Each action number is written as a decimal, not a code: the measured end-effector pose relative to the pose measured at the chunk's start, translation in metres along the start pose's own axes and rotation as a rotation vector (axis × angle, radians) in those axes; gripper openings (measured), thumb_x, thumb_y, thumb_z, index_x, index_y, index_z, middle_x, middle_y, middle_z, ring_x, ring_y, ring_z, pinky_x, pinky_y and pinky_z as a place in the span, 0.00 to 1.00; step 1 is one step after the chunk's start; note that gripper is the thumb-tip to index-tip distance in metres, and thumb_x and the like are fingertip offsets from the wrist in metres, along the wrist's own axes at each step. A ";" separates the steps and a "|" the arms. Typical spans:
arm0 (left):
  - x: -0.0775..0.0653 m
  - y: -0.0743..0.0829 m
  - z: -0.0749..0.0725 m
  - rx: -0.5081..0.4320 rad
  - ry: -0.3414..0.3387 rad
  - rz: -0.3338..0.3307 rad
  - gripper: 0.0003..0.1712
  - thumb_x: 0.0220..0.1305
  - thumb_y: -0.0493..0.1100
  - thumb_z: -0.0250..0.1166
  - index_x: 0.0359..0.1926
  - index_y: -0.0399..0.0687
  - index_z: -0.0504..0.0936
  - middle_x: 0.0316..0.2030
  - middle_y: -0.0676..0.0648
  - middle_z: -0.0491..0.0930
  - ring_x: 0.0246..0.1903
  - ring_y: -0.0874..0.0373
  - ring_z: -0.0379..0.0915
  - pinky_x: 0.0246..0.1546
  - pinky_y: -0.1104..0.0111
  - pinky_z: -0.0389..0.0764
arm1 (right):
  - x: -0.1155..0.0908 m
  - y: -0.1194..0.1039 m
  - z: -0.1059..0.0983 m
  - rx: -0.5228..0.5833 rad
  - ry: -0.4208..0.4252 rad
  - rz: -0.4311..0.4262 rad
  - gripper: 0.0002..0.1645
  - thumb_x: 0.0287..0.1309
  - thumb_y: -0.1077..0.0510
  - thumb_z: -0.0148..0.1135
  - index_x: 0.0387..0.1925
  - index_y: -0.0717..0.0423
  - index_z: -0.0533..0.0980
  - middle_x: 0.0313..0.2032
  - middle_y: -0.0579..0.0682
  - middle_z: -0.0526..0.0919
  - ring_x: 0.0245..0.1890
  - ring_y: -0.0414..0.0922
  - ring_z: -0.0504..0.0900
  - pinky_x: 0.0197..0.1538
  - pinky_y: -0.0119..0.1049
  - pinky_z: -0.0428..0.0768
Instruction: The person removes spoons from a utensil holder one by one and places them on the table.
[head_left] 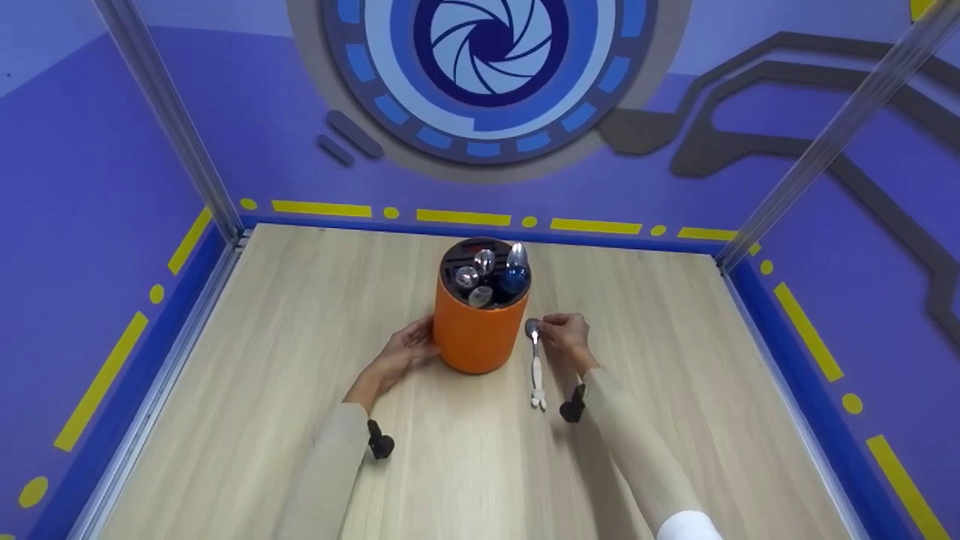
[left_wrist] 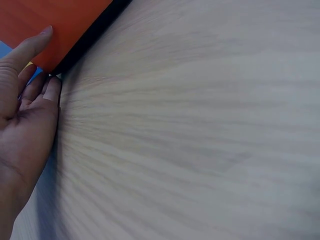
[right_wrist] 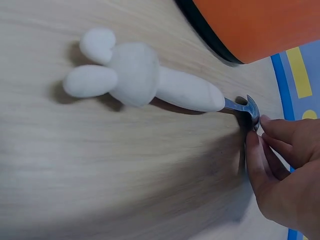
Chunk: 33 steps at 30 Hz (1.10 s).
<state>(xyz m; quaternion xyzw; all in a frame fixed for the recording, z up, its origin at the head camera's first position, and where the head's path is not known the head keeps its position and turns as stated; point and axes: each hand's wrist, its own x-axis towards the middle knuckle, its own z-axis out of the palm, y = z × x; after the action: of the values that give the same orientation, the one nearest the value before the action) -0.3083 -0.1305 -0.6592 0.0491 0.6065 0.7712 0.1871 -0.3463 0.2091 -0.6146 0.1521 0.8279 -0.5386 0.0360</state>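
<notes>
An orange cylindrical utensil holder with a dark slotted top stands on the table, with several shiny utensils upright in it. Against its lower left side rests my left hand, thumb on the orange wall and fingers fairly straight near the base. Right of the holder lies a spoon with a white rabbit-shaped handle, its ears toward me. My right hand pinches the rim of the spoon's metal bowl between thumb and fingertips. The handle appears to lie on the wood.
The light wooden table is bounded by blue-purple panels with yellow dashes at the back and sides. Metal posts stand at the back corners. Small black devices are attached at both wrists.
</notes>
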 end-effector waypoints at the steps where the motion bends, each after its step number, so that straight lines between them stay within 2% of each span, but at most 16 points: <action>1: 0.000 0.000 0.000 -0.002 0.004 -0.001 0.45 0.65 0.27 0.65 0.79 0.41 0.57 0.80 0.41 0.53 0.81 0.47 0.45 0.80 0.55 0.58 | 0.000 0.000 -0.001 -0.007 -0.001 0.000 0.14 0.62 0.66 0.66 0.49 0.68 0.84 0.47 0.64 0.88 0.36 0.43 0.85 0.42 0.30 0.86; 5: 0.000 0.000 0.001 -0.006 0.003 -0.002 0.45 0.65 0.27 0.66 0.79 0.43 0.58 0.80 0.42 0.54 0.81 0.48 0.46 0.80 0.56 0.58 | -0.002 0.000 -0.005 -0.028 0.000 0.001 0.16 0.64 0.64 0.65 0.52 0.67 0.82 0.50 0.64 0.87 0.42 0.46 0.85 0.49 0.37 0.86; 12: 0.002 0.000 0.000 -0.011 -0.016 0.016 0.45 0.65 0.26 0.65 0.79 0.41 0.57 0.81 0.41 0.52 0.81 0.47 0.44 0.81 0.56 0.57 | -0.006 -0.004 -0.018 -0.011 -0.017 -0.033 0.20 0.65 0.65 0.62 0.56 0.69 0.80 0.51 0.65 0.86 0.44 0.48 0.87 0.46 0.34 0.88; 16: 0.002 0.000 0.000 -0.011 -0.009 0.017 0.45 0.64 0.25 0.65 0.79 0.40 0.58 0.80 0.41 0.53 0.81 0.47 0.45 0.80 0.55 0.58 | -0.006 -0.010 -0.025 0.007 -0.034 -0.022 0.22 0.65 0.65 0.59 0.59 0.67 0.79 0.52 0.64 0.86 0.46 0.50 0.86 0.51 0.40 0.88; 23: 0.001 -0.001 0.000 0.003 0.011 0.015 0.45 0.64 0.26 0.66 0.78 0.42 0.59 0.80 0.42 0.55 0.81 0.47 0.47 0.80 0.56 0.58 | -0.014 -0.026 -0.041 0.066 -0.086 -0.107 0.21 0.68 0.69 0.57 0.60 0.73 0.76 0.55 0.69 0.84 0.53 0.56 0.86 0.63 0.48 0.84; 29: 0.000 0.001 0.001 0.012 0.033 -0.009 0.45 0.63 0.28 0.69 0.78 0.45 0.62 0.79 0.44 0.58 0.80 0.49 0.49 0.80 0.56 0.59 | -0.022 -0.041 -0.052 0.069 -0.128 -0.163 0.21 0.69 0.66 0.60 0.60 0.72 0.77 0.56 0.68 0.84 0.55 0.54 0.87 0.57 0.35 0.87; 33: 0.001 0.001 0.003 0.004 0.037 -0.008 0.45 0.63 0.27 0.68 0.78 0.44 0.61 0.79 0.43 0.57 0.80 0.48 0.49 0.80 0.56 0.58 | -0.028 -0.048 -0.059 0.073 -0.153 -0.181 0.20 0.69 0.65 0.60 0.60 0.70 0.78 0.57 0.67 0.84 0.55 0.52 0.87 0.54 0.30 0.87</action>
<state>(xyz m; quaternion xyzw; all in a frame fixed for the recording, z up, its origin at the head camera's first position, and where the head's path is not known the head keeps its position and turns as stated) -0.3086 -0.1279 -0.6580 0.0329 0.6117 0.7699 0.1791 -0.3280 0.2383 -0.5414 0.0364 0.8130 -0.5794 0.0446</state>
